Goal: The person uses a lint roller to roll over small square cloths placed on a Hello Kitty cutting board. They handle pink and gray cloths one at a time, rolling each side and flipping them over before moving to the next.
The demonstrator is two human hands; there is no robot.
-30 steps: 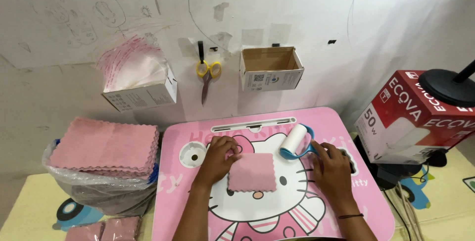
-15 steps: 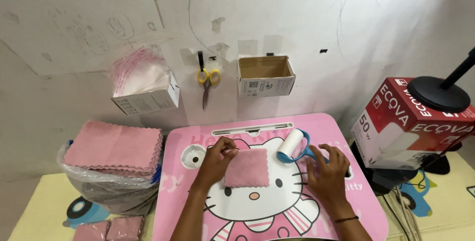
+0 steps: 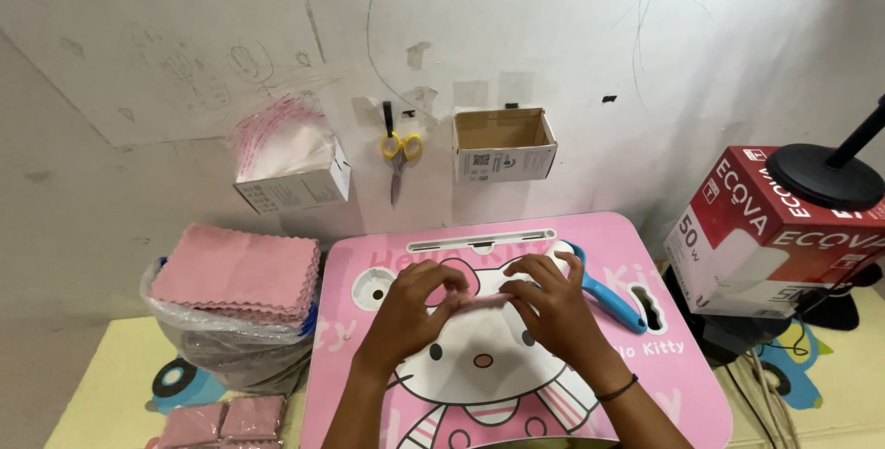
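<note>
Head view: both hands are meeting at the centre of the pink desk (image 3: 682, 357). The left hand (image 3: 415, 306) and right hand (image 3: 553, 306) are each pinching an end of a small pink cloth (image 3: 481, 301), fingertips closed on it. It looks light, soft and limp (best taken by edges or corners). A blue-handled lint roller (image 3: 604, 297) is lying at 3 o'clock; stacked pink cloths (image 3: 235, 274) at 9 o'clock.

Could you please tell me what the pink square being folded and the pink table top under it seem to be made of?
The small pink cloth square, pinched between left hand and right hand, looks like soft matte fabric, probably microfibre: it bends limply. The pink cartoon-printed table top looks like smooth, faintly glossy plastic or laminated board.
</note>
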